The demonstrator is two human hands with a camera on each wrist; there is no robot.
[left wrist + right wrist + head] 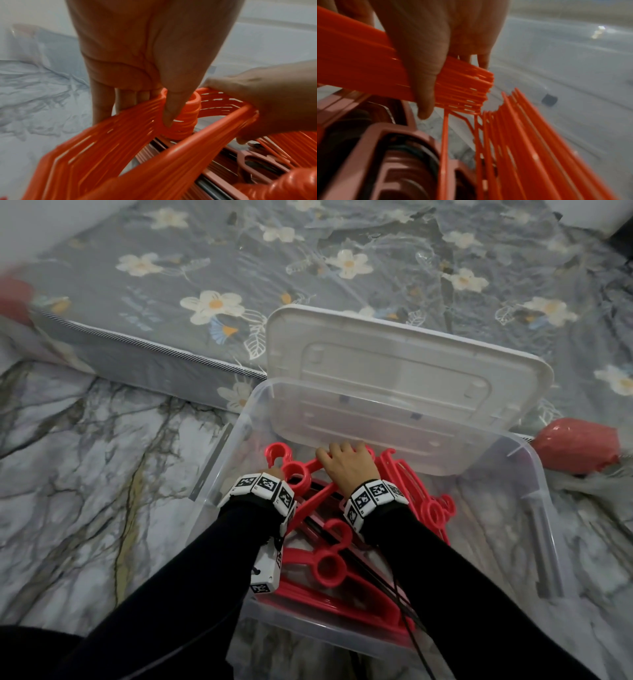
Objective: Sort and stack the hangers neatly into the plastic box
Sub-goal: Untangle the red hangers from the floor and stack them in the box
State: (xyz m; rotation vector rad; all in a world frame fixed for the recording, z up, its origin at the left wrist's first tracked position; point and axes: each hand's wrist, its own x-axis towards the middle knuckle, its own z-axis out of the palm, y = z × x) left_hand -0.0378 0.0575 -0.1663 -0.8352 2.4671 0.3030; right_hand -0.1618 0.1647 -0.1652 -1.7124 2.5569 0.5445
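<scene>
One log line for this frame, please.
stage: placing bundle | left hand: grips red hanger bundle at rings | right hand: grips bundle's end | plastic box: lid open, other hangers inside

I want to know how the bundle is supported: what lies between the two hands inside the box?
Between the left hand and right hand runs the shoulder of the red hanger bundle both hold; the left wrist view shows it best.

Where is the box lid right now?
In the head view the white lid stands propped open at the far side of the plastic box, leaning toward the flowered mattress behind.
</scene>
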